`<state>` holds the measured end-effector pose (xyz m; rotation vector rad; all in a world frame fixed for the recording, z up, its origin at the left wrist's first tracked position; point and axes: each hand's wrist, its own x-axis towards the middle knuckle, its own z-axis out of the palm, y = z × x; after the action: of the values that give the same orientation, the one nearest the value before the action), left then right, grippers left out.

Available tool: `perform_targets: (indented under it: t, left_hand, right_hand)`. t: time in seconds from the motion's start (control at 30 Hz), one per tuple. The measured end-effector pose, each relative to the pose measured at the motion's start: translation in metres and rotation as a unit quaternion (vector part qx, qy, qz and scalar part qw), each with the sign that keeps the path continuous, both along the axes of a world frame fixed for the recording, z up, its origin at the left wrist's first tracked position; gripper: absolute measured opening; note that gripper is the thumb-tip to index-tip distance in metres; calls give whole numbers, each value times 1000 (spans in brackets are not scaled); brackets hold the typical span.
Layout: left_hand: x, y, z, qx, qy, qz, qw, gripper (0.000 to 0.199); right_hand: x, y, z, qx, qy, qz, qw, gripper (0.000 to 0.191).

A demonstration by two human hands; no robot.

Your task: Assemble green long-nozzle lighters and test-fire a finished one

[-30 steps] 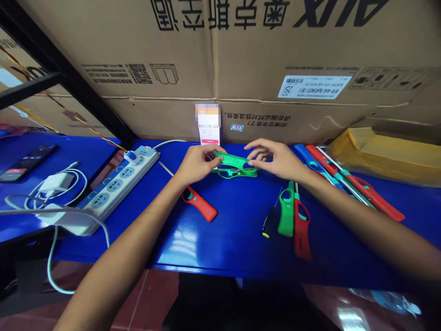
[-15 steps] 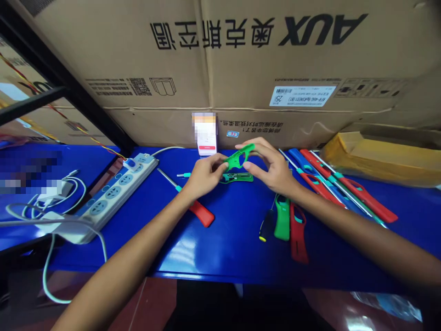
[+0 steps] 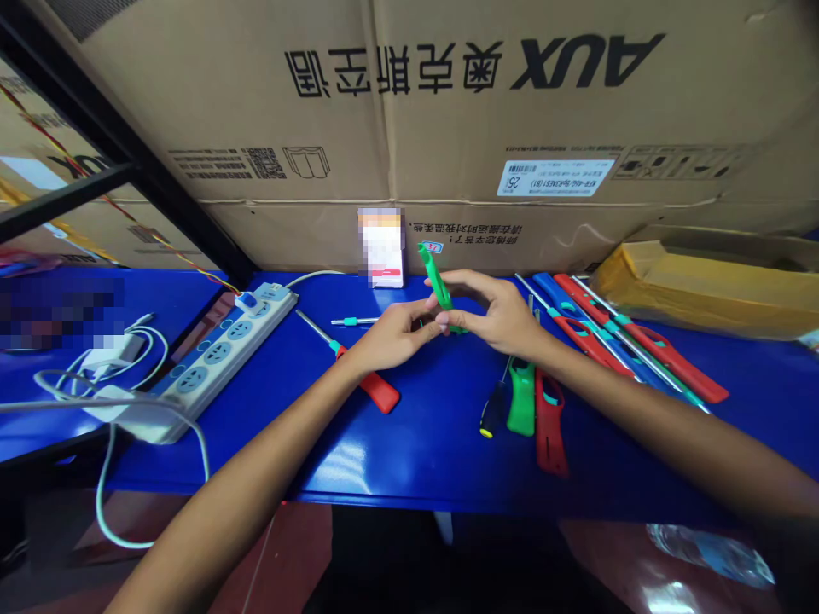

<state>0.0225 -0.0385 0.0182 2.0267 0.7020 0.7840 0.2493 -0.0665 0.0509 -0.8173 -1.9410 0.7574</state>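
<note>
Green plastic shell [image 3: 435, 275], formerly face-on, now edge-on, held above the worktop [image 3: 441, 435] in the pinched grip of left hand [image 3: 397, 334] and right hand [image 3: 497, 312]; taped carton [image 3: 704, 294] at right, contents hidden.

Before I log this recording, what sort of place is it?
Probably a makeshift workbench, perhaps in a workshop or storeroom: a screwdriver lies beside long-necked lighters on a blue tabletop, and a large AUX carton stands behind.
</note>
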Motion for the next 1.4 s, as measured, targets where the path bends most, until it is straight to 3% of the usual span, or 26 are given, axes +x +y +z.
perform_targets:
  t: [0.1,0.2,0.27,0.4,0.53,0.83,1.07,1.2,1.3,1.4]
  left_hand:
    - [-14,8,9,14,10,75,997,27]
    - [-29,17,19,-11,-48,71,996,34]
    - [-36,19,24,34,-18,65,997,43]
    - [-34,16,25,164,109,42,979,41]
    - [-28,14,19,214,139,34,966,36]
    - [-36,26,13,229,139,102,958,32]
    - [-32,21,9,290,168,85,938,36]
    - [-32,19,9,318,175,108,926,40]
    - [-38,22,11,291,194,109,930,43]
    - [-43,28,13,239,205,82,946,39]
  right_hand:
    - [12,9,7,38,-93,-69,993,40]
    - [26,20,10,47,-213,-22,976,34]
    - [32,26,7,44,-238,-10,970,34]
    - [32,29,-3,53,-248,1,967,35]
    - [25,26,-11,72,-251,-10,965,34]
    - [29,29,-15,99,-229,-51,967,33]
    - [25,25,-26,133,-230,-60,962,32]
    - [22,22,-27,157,-221,-86,959,31]
    - [23,26,-26,146,-206,-84,964,30]
    - [27,33,-30,92,-204,-41,974,27]
